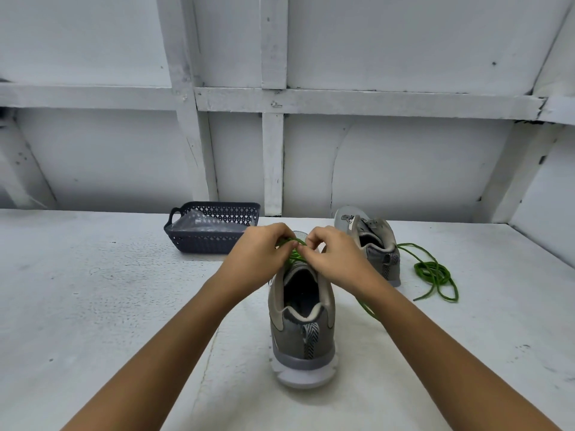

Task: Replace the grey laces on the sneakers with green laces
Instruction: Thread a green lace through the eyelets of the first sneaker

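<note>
Forearms (174, 331) reach over the near sneaker (301, 331) on the table (93, 290) as left hand (258, 253) and right hand (333, 258) pinch its green lace (292, 260) above the tongue, apparently mid-threading; next, pull slack through.

The near sneaker (301, 321) shows matt grey cloth over a smooth white sole; the basket (211, 231) is perforated dark plastic; the white-painted bench (93, 306) looks rough.

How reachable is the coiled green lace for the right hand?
Probably yes, once freed: the right hand pinches the threaded lace on the near sneaker, but the coiled green lace lies uncovered on the table to its right.
</note>
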Motion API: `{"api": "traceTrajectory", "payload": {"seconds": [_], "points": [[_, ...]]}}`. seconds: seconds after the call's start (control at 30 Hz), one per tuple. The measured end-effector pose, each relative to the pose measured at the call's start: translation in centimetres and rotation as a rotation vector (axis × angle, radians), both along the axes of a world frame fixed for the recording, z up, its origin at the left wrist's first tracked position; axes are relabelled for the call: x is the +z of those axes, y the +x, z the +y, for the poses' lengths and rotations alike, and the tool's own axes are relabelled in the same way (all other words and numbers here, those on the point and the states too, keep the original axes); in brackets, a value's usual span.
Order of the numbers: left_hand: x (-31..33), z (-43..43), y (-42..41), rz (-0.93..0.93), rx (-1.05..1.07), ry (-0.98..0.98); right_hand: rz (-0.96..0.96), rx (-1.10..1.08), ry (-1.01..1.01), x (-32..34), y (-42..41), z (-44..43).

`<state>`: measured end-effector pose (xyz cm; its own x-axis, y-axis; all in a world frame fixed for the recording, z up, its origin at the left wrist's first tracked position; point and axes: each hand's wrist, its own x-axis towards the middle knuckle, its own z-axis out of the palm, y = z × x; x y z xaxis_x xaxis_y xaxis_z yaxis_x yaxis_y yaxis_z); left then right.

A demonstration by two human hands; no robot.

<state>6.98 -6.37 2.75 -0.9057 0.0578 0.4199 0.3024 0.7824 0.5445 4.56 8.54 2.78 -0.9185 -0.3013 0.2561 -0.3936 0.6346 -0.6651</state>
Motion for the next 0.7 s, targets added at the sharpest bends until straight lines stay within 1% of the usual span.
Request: {"api": "traceTrajectory", "payload": {"seconds": [0.13,0.27,0.4,0.53,0.6,0.67,0.7], "points": [[-0.1,-0.2,0.1,-0.063,-0.032,0.147,-0.088,0.094,0.021,0.2,-0.4,0.7],[-0.1,-0.5,0.0,-0.075,-0.039,0.22,-0.059,0.008,0.051,0.6,-1.0,1.0],[-0.2,-0.7,0.0,-0.104,-0.053,0.244,-0.054,-0.09,0.014,0.5,-1.7,1.9],[-0.2,-0.8,-0.1,-0.123,-0.069,0.263,-0.012,-0.241,0.115,0.9,-1.5,3.3],[-0.1,-0.9,-0.1,-0.122,-0.078,0.257,-0.012,-0.242,0.172,1.0,-1.1,3.7],[0.0,-0.9,0.0,-0.119,-0.095,0.241,0.072,-0.203,0.238,0.9,-0.8,3.4],[0.0,-0.8,0.0,-0.117,-0.108,0.239,0.12,-0.156,0.215,0.9,-0.6,3.1]]}}
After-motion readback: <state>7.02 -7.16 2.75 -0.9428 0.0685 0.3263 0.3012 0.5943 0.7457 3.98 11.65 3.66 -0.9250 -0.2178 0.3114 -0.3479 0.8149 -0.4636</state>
